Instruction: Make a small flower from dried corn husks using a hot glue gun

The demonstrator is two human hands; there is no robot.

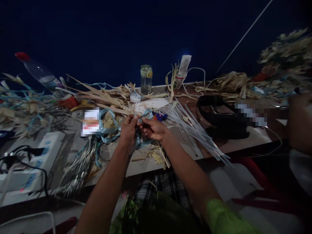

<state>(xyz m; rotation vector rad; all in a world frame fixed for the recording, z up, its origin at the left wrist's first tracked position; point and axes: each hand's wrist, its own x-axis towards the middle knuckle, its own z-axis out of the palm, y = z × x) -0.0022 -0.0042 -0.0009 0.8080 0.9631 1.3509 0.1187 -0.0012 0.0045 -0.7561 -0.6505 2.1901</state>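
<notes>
Over the table's near part, my left hand (128,130) is closed, pinching the base of a pale dried husk piece (131,108) that points up and away from me. Close beside it, my right hand (154,130) is closed on a light blue ribbon (147,113), its fingertips nearly meeting the left ones. More blue ribbon (107,139) lies in loops left of my hands. Just behind my right hand is a dark blue tool (160,116) with a small red light, partly covered. Dried husk scraps (156,156) lie below my hands.
Clear thin tubes (195,130) and a black headset-like band (214,113) lie to the right. Left are thin wires (80,165), a power strip (41,162) and a bottle (40,71). A lidded jar (146,79) stands behind. Another person's arm (299,122) shows at the right edge.
</notes>
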